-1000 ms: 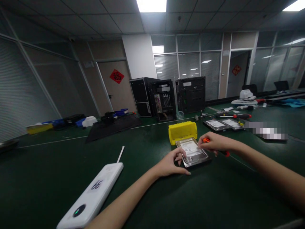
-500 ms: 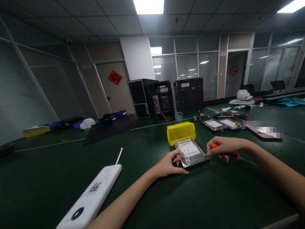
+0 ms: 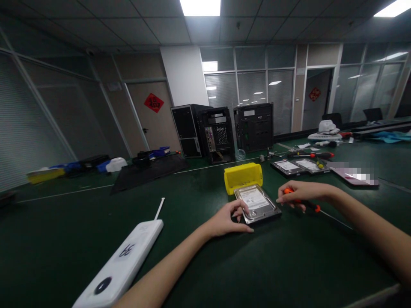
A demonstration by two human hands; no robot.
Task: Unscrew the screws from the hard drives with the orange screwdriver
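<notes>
A silver hard drive [image 3: 257, 203] with a white label lies on the green table [image 3: 205, 273], its far edge against a yellow bin [image 3: 243, 176]. My left hand [image 3: 229, 219] grips the drive's near left corner, fingers on top and thumb along the near edge. Just right of the drive is my right hand [image 3: 297, 196], its fingers wrapped round the orange and black handle of a screwdriver [image 3: 311, 207]. The screwdriver's shaft points away from the drive, toward the lower right. Whether the fingertips also pinch something small, I cannot make out.
Two more hard drives [image 3: 287, 167] lie behind my right hand, near a pink flat object [image 3: 356, 175] and red-handled tools [image 3: 326, 155]. Black computer cases [image 3: 217, 134] stand at the back. A white device [image 3: 123, 261] marked 39 lies at the front left.
My right hand has drawn slightly away from the drive's right edge, and its fingertips no longer touch the drive. The screwdriver shows more fully. My left hand keeps its hold.
</notes>
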